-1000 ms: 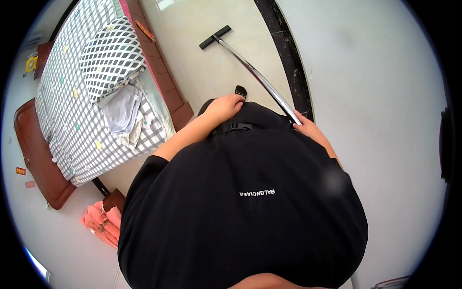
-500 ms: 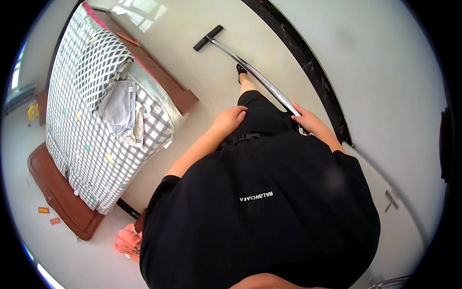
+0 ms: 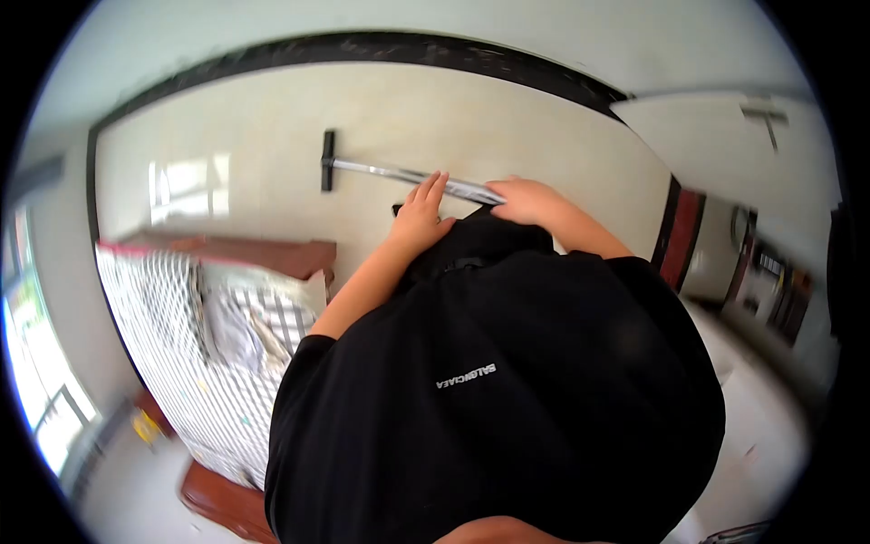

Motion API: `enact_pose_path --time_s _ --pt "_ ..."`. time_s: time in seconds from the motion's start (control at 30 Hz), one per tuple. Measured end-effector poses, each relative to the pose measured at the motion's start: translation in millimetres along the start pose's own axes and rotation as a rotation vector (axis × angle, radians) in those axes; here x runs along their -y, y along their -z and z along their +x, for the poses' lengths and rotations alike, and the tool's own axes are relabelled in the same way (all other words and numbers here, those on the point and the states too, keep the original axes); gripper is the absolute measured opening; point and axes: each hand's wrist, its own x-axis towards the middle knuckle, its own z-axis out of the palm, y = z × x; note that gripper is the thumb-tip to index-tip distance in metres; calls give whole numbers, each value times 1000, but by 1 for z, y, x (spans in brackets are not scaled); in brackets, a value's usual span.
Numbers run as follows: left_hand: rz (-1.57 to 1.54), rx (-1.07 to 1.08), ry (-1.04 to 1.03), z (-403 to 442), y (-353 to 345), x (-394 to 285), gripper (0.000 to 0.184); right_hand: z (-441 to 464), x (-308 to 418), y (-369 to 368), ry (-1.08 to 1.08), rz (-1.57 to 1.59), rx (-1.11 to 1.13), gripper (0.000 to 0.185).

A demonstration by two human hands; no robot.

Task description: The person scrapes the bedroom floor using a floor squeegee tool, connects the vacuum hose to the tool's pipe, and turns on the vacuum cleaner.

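A long silver pole [image 3: 376, 170] runs across the pale floor, with a black crossbar head [image 3: 328, 161] at its far end lying flat on the tiles. My right hand [image 3: 526, 201] is closed round the near end of this pole, in front of my black shorts. My left hand [image 3: 423, 215] is held up beside the pole with its fingers stretched out. Its fingertips overlap the pole in the view, and I cannot tell if they touch it. The grip end of the pole is hidden by my right hand and clothing.
A bed with a checked sheet [image 3: 195, 390] and brown wooden frame [image 3: 294, 257] stands at the left. A black skirting strip [image 3: 390, 47] edges the floor along the wall. A white door [image 3: 707, 118] with a metal handle stands at the right, beside a doorway.
My view has turned, so the bed now sits lower and a doorway shows at right. My left hand has lifted off my thigh towards the pole, fingers extended. My right hand keeps its hold.
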Motion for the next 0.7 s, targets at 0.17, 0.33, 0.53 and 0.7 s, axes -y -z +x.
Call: enact_pose_path --time_s 0.17,0.33,0.53,0.7 --pt "113 301 -229 59 -87 -56 49 -60 -36 -28 45 281 -218 26" --pt "52 417 -437 114 -161 -121 32 -147 -165 -62 163 464 -646 34" --pt "22 417 -335 196 -221 -191 22 -361 -245 -34 -45 899 -977 28" --pt "123 430 -342 268 -275 -291 25 -492 -263 15 223 485 -1370 17"
